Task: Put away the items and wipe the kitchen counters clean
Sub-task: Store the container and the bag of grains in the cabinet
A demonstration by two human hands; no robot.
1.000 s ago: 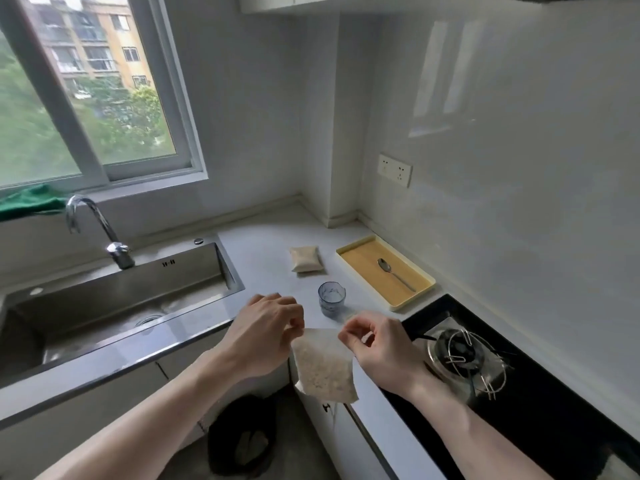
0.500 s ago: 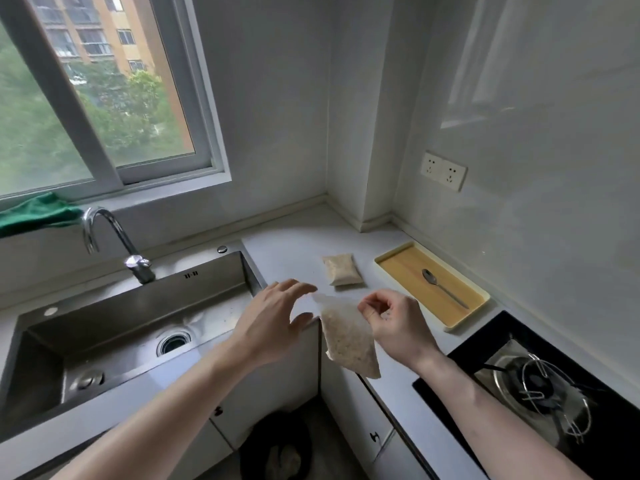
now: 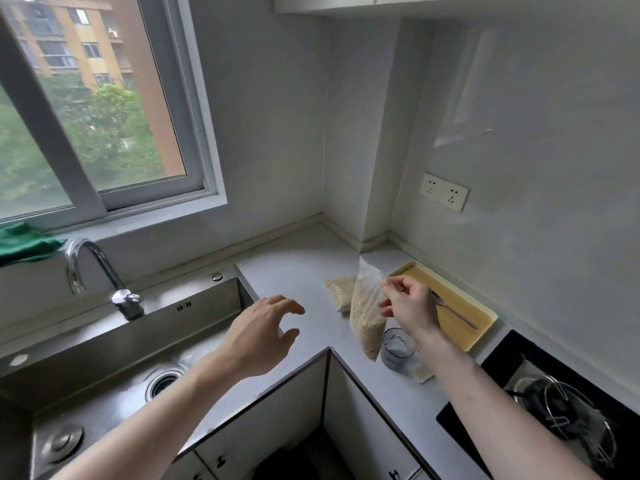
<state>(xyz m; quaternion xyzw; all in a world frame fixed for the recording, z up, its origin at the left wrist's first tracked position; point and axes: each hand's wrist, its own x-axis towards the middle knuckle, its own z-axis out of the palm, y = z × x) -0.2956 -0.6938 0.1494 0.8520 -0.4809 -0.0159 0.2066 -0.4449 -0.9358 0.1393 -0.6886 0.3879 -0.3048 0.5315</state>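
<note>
Two hands over the tabletop (image 3: 298,265): our right hand (image 3: 410,308) pinches the top of a grain bag (image 3: 365,311), dangling it above the corner, just over a small glass (image 3: 397,348). Our left hand (image 3: 261,332) hovers released, fingers spread and gripping nothing, near the sink (image 3: 114,344). We see a second bag (image 3: 341,291) lying flat behind the hanging one, and a spoon (image 3: 457,313) in the yellow tray (image 3: 481,336) to the right, a green cloth (image 3: 24,242) on the sill.
</note>
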